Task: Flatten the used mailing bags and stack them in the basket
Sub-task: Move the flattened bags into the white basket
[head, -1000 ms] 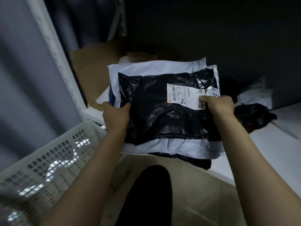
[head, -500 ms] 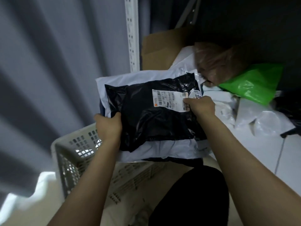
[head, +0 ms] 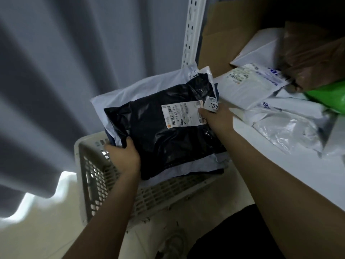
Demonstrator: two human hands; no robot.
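Stack of mailing bags [head: 164, 139], flattened, is held in both hands over the open top of the basket [head: 89, 184]; whether it touches the rim cannot be told. The black bag [head: 149, 120] lies uppermost, glossy and creased, with a white shipping label [head: 183, 114] toward its 1 o'clock corner. Pale bags are layered beneath, their edges showing at 11 and 6 o'clock.

The left hand [head: 124, 156] grips the stack's 8 o'clock corner, thumb on top of the black bag, fingers curled under. The right hand [head: 217, 116] pinches the 3 o'clock edge, thumb pressed on the label's end, fingers hidden below.

The basket is white plastic lattice and stands on the floor at the stack's 6 to 8 o'clock. At 3 o'clock runs a white shelf [head: 308, 165] carrying loose white bags [head: 261, 86], a clear plastic one [head: 285, 131], a green bag [head: 328, 96] and a brown one [head: 313, 58]. Cardboard [head: 229, 34] stands at 1 o'clock, a slotted white upright [head: 190, 34] at 12, and a grey curtain [head: 74, 71] from 9 to 11.
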